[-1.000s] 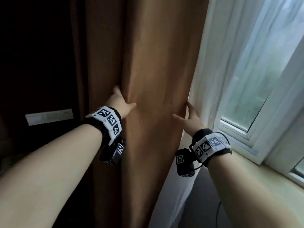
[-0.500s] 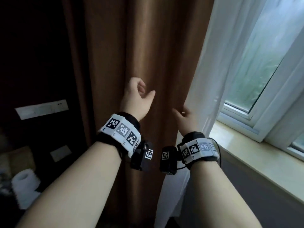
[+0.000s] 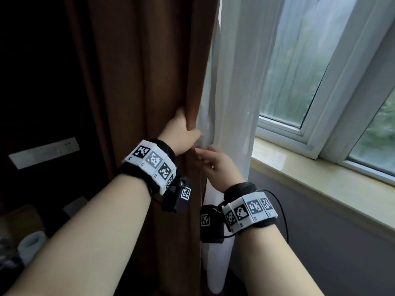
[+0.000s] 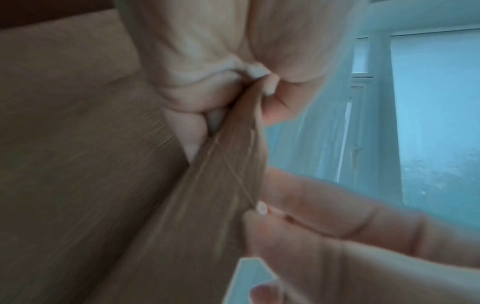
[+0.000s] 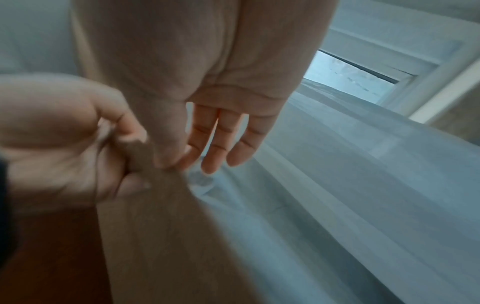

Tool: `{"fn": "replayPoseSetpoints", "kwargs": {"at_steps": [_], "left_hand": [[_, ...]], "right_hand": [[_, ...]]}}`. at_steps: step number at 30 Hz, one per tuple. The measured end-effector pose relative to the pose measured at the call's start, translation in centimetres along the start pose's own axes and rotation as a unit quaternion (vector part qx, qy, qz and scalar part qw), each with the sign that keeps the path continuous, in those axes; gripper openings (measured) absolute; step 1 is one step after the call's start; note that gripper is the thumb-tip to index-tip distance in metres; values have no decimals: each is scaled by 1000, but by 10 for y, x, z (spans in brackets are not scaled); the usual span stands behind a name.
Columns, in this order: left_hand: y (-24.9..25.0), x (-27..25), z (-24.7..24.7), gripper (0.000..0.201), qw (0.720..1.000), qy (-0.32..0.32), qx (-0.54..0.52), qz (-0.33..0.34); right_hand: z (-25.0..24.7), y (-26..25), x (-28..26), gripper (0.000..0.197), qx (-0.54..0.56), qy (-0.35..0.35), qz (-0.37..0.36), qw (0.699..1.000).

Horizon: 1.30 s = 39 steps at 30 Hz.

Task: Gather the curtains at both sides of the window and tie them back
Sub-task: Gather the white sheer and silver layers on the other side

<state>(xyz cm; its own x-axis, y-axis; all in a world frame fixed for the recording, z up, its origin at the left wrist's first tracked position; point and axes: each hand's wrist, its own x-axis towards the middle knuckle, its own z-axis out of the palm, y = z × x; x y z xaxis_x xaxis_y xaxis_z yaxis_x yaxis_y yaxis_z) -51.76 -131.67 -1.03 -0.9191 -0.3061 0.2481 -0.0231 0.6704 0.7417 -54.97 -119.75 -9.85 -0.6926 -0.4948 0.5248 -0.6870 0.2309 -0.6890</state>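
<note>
Both arms reach forward from the bottom of the head view, and each wrist wears a black band with white squares on it. The left hand [image 3: 180,133] is in the middle of the frame, a bit higher than the other hand. Its grip is pinching the edge of the brown curtain [image 3: 145,86], with the thumb on the front and the fingers curled round behind the fold. In the left wrist view the cloth is squeezed between the thumb and fingers at the top middle of the frame.

The right hand [image 3: 220,167] is just below and to the right of the left hand, very near it. Its fingers [image 5: 221,142] are straight and spread a little, and the tips touch the white curtain [image 3: 233,103] right next to the brown edge. In the right wrist view the fingertips rest where the brown cloth meets the thin white cloth.

The brown curtain hangs in long folds down the middle of the frame. The white curtain hangs just to its right, touching it.

The window [image 3: 320,67] fills the upper right, with a white frame and blurry green outside. A pale window sill [image 3: 320,180] runs along the right side. At the left the room is dark, with a white switch panel [image 3: 44,151] on the wall and a white paper roll [image 3: 30,245] at the lower left.
</note>
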Motion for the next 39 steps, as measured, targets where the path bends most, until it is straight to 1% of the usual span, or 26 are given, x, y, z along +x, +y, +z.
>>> {"fn": "replayPoseSetpoints", "kwargs": {"at_steps": [2,4,6,7,9,12,13,14,15,17,18,21,23,25,26,29,30,31,32,33,34,35,36,37,38,39], "left_hand": [[-5,2,2,45,997,62,-34,-36],[-11,1,7,40,988,116,-77,-73],[-13,-1,15,41,980,143,-106,-88],[-13,-2,19,42,977,152,-117,-93],[-15,-6,26,41,972,162,-136,-104],[-19,-7,37,34,970,164,-140,-113],[-20,-8,40,33,971,165,-130,-116],[-21,-9,45,31,970,172,-126,-117],[-21,-9,46,30,970,179,-122,-113],[-20,-9,51,29,966,201,-120,-110],[-19,-9,52,28,965,207,-118,-109],[-14,-8,58,25,965,205,-126,-105],[-11,-7,61,25,964,205,-139,-100],[-9,-5,64,23,957,201,-183,-100],[-7,-4,65,22,955,187,-207,-97],[-6,-1,65,17,947,141,-276,-88],[-5,0,63,22,943,125,-297,-87],[-4,1,61,36,941,109,-310,-85],[-2,2,58,58,948,87,-294,-85],[1,2,54,82,964,64,-246,-82],[6,3,50,98,979,44,-181,-82],[10,5,46,100,988,41,-121,-85],[13,8,43,91,992,51,-80,-84],[14,12,40,75,992,73,-55,-86],[14,15,37,58,991,95,-42,-89],[11,18,35,45,988,109,-44,-97]], "right_hand": [[-11,12,-2,34,9,31,36,999],[-25,28,-1,42,-25,124,123,984],[-42,39,1,62,-94,207,223,948],[-49,43,2,73,-113,236,252,932],[-63,48,5,92,-89,263,262,924],[-69,57,9,105,41,226,245,942],[-69,60,10,104,78,204,239,946],[-69,66,10,97,94,184,234,950],[-69,68,11,82,97,172,234,952],[-73,75,9,35,79,153,219,960],[-77,76,7,20,86,152,212,961],[-82,78,5,23,134,120,177,968],[-76,77,6,31,70,83,101,989],[-63,74,8,29,-18,42,16,999],[-55,70,8,31,-61,23,-19,998],[-31,58,4,54,-172,-36,-95,980],[-25,58,2,55,-188,-44,-108,975],[-19,61,2,52,-191,-49,-114,974],[-15,63,2,46,-190,-51,-113,974],[-11,66,4,39,-188,-57,-113,974],[-8,67,5,36,-193,-62,-119,972],[-7,68,7,35,-193,-69,-131,970],[-7,68,8,36,-187,-75,-145,969],[-9,68,10,37,-169,-72,-158,970],[-13,68,12,38,-137,-64,-156,976],[-18,69,12,39,-88,-49,-128,987]]}}
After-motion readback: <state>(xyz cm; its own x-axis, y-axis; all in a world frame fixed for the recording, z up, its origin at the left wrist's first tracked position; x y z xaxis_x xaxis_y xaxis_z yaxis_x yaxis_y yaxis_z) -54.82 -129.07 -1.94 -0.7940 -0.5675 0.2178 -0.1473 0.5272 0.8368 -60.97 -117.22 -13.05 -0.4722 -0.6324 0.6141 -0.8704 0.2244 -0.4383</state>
